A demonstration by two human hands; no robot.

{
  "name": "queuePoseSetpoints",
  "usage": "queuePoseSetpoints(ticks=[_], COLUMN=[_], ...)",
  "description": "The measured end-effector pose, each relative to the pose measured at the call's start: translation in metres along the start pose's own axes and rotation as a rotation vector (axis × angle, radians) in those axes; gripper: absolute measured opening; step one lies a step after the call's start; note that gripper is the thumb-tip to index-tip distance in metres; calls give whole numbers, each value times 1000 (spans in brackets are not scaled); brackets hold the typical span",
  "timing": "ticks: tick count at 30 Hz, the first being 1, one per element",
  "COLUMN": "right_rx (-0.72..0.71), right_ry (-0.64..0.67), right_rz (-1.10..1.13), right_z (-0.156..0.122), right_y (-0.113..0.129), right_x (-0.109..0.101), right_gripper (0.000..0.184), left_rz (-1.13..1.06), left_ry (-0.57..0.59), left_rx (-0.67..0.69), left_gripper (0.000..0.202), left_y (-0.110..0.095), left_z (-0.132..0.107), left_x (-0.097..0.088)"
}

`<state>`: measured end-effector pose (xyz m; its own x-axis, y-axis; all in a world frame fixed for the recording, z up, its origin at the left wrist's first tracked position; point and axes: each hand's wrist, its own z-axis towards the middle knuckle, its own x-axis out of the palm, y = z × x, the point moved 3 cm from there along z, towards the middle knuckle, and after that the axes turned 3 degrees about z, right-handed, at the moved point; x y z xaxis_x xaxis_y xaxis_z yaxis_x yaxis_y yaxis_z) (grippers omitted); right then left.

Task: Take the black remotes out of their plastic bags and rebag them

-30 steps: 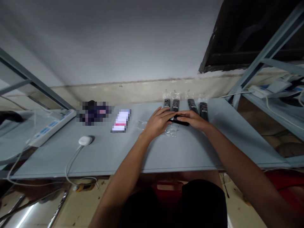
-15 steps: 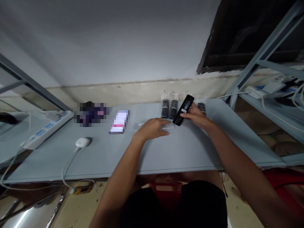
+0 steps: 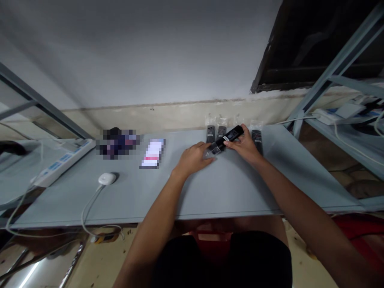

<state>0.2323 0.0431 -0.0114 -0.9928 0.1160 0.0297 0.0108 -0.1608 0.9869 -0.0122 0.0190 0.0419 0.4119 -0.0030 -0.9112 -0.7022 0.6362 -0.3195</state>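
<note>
My right hand [image 3: 244, 145] grips a black remote control [image 3: 228, 138], held slanted just above the grey table [image 3: 210, 188]. The remote's lower end sits inside a clear plastic bag [image 3: 211, 151]. My left hand [image 3: 193, 158] pinches that bag at its open end, fingers closed on the plastic. Behind my hands, bagged black remotes [image 3: 216, 132] lie in a row by the wall, and another bagged remote [image 3: 257, 139] lies to the right of my right hand.
A white phone-sized card [image 3: 153, 153] and a blurred dark object [image 3: 118, 143] lie on the table's left half. A white puck with a cable [image 3: 107, 178] sits nearer the front left. A power strip [image 3: 63, 162] rests on the left shelf. Metal shelving [image 3: 345, 120] stands right.
My right hand lifted the remote off the table, tilted it up, then lowered its end into the bag. My left hand picked up the clear bag and holds it open.
</note>
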Motion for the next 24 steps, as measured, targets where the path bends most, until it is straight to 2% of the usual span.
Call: queuePoseSetpoints(ticks=[3, 9, 13, 19, 21, 24], right_rx=[-37, -77, -64, -37, -18, -13], right_ry=[-7, -8, -15, 28, 65, 136], right_rz=[-20, -52, -53, -42, -45, -44], right_z=[-4, -10, -8, -7, -8, -9], right_y=[0, 2, 2, 4, 7, 13], right_x=[12, 26, 21, 16, 15, 11], right_gripper=[132, 131, 131, 132, 127, 115], left_rz=[65, 74, -42, -185, -273, -466], left_ry=[-42, -61, -65, -67, -66, -61], left_rx=[-59, -48, 16, 91, 73, -56], left_gripper=[54, 56, 59, 51, 46, 39], left_y=[-4, -14, -14, -14, -15, -11], left_z=[2, 4, 4, 5, 5, 6], left_x=[1, 4, 5, 3, 2, 2])
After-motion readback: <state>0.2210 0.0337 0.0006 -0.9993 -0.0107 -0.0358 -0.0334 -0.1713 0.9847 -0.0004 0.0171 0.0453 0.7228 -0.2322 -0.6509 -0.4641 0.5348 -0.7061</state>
